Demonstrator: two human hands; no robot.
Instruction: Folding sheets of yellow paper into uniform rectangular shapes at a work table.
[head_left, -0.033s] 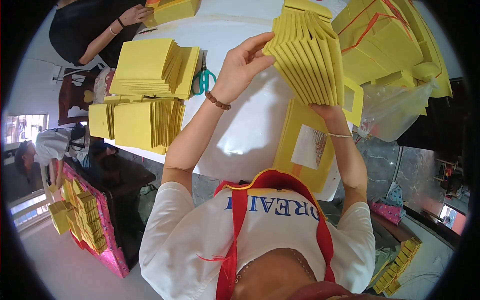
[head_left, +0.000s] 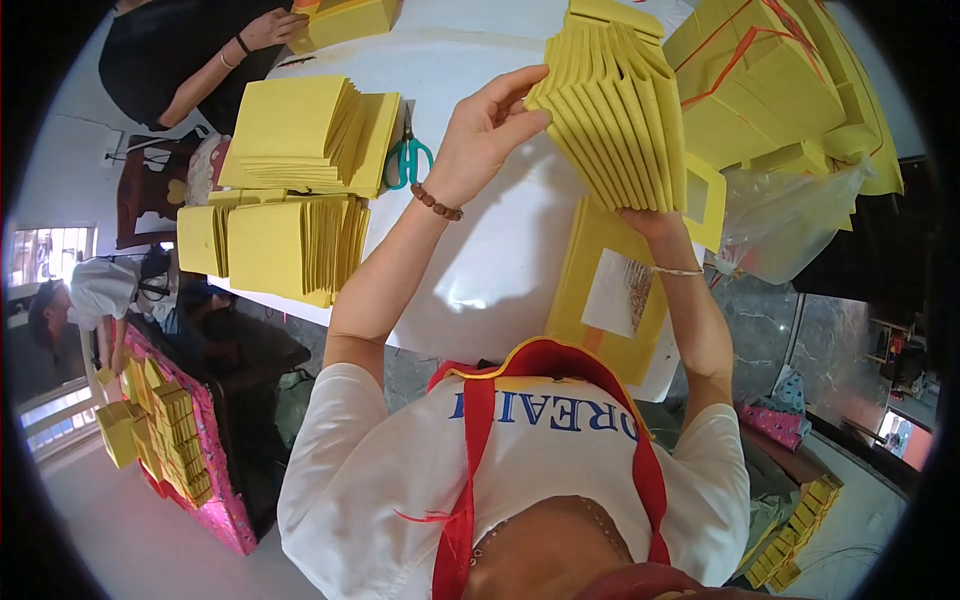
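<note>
A fanned bundle of folded yellow paper sheets (head_left: pixel 615 125) is raised above the right side of the table. My left hand (head_left: pixel 490 130) has its thumb and fingers closed on the bundle's left edge. From below, my right hand (head_left: pixel 652 222) grips the lower end, and most of its fingers are hidden behind the paper. Under that hand lies a flat yellow sheet (head_left: pixel 578 275) with a pale rectangular patch (head_left: pixel 615 290). Scissors with teal handles (head_left: pixel 408 163) rest left of my left wrist, beside stacked yellow folded papers (head_left: pixel 290 125).
More folded stacks (head_left: pixel 265 250) line the white table's (head_left: pixel 460 290) left edge. Tied yellow bundles (head_left: pixel 760 90) and a clear plastic bag (head_left: pixel 795 215) are at the right. Across the table, another person's hand (head_left: pixel 272 30) touches a yellow stack (head_left: pixel 345 25).
</note>
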